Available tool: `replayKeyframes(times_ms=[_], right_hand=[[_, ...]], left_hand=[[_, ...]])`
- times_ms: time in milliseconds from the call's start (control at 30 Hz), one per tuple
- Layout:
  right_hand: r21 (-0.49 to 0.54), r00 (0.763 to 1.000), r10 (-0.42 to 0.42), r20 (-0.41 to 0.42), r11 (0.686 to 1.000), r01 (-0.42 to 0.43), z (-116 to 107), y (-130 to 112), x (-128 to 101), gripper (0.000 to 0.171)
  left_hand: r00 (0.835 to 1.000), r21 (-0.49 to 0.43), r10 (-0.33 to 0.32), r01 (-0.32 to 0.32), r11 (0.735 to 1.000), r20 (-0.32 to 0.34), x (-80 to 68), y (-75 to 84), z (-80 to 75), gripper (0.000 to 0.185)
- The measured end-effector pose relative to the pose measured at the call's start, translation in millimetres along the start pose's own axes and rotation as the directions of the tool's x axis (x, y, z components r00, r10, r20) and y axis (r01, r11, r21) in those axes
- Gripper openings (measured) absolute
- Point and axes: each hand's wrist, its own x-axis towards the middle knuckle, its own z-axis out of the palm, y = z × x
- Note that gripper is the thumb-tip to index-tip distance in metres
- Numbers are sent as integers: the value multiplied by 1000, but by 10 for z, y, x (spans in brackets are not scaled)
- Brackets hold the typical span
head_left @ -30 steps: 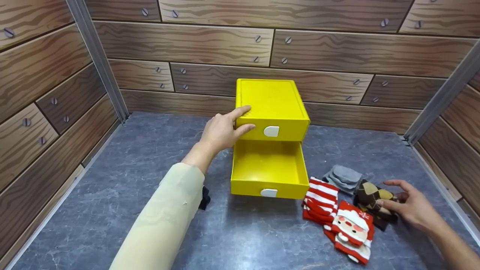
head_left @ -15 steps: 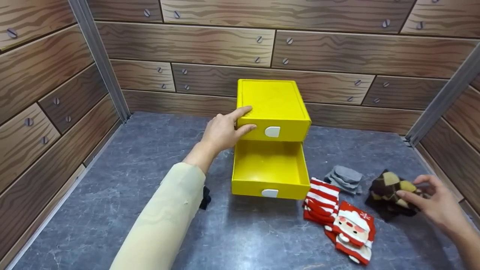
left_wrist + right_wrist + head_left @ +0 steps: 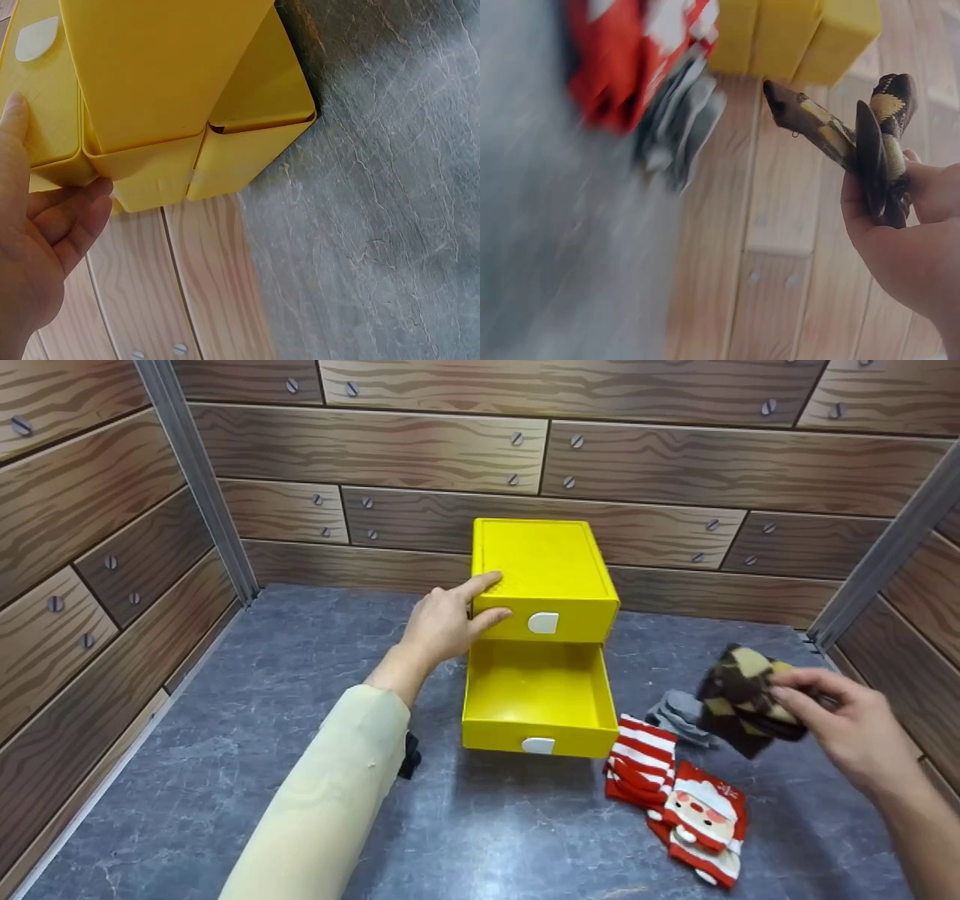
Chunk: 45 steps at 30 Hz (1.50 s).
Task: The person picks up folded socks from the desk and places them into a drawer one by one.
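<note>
Yellow plastic makes up the small drawer unit (image 3: 545, 577) standing near the middle of the grey stone-patterned worktop (image 3: 225, 750), its back close to the wood-grain wall (image 3: 450, 442). Its lower drawer (image 3: 538, 705) is pulled out toward 6 o'clock and shows a bare yellow floor; the upper drawer is closed, a white tab on its front. The left hand (image 3: 442, 622) rests against the unit's 9 o'clock side — the forefinger lies along the top edge and the thumb presses the front of the upper drawer, fingers nearly straight, so the grip is wide and clasps nothing. The left wrist view shows the same hand (image 3: 34, 247) with its fingertips against the yellow corner.

At about 3 o'clock from the open drawer, the right hand (image 3: 851, 731) is raised above the worktop, its grip closed on a folded brown argyle sock (image 3: 742, 697) pinched between thumb and fingers. In the right wrist view that hand (image 3: 904, 240) holds the brown-and-tan sock (image 3: 870, 135) clear of the surface, though the frame is blurred.

Lying on the worktop just beside the drawer's front right corner is a red-and-white striped sock (image 3: 641, 761), and touching it toward 5 o'clock a red Santa sock (image 3: 705, 821). A grey sock (image 3: 679, 712) lies behind them, partly hidden by the argyle one.
</note>
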Motion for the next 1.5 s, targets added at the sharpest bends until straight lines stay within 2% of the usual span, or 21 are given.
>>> replayKeyframes(times_ms=[167,433,633,767,933,1100,1300,1400,1500], right_hand=[[70,994,12,111,997,-20,271,-411,92,23],[253,961,-31,273,966,-41,823,-946,221,33],[338,925,-81,372,940,-54,1260,-1095,325,33],[371,892,-80,444,923,-102,1483,-1091,402,34],[347,845,-53,532,924,-161,1698,-1035,498,37],[237,796,0,605,955,-180,1862,-993,573,37],[122,735,67,675,972,-200,2037,-993,615,34],[78,723,84,686,979,-187,2107,-1012,610,31],[39,733,88,675,987,-154,2152,-1044,605,30]], left_hand=[[1000,-2,-4,4,1000,7,4,3,0,67],[1000,9,-2,2,1000,4,8,7,-7,66],[1000,20,14,-14,1000,-9,22,-4,6,65],[1000,20,18,-17,1000,-14,20,-9,8,66],[1000,32,0,0,999,-6,22,-4,-1,67],[1000,35,-3,3,999,-6,24,-3,-7,66],[1000,27,-9,9,1000,-2,17,-7,-7,66],[1000,27,-10,10,1000,3,13,-3,-7,66],[1000,27,-7,7,1000,4,12,-1,-4,67]])
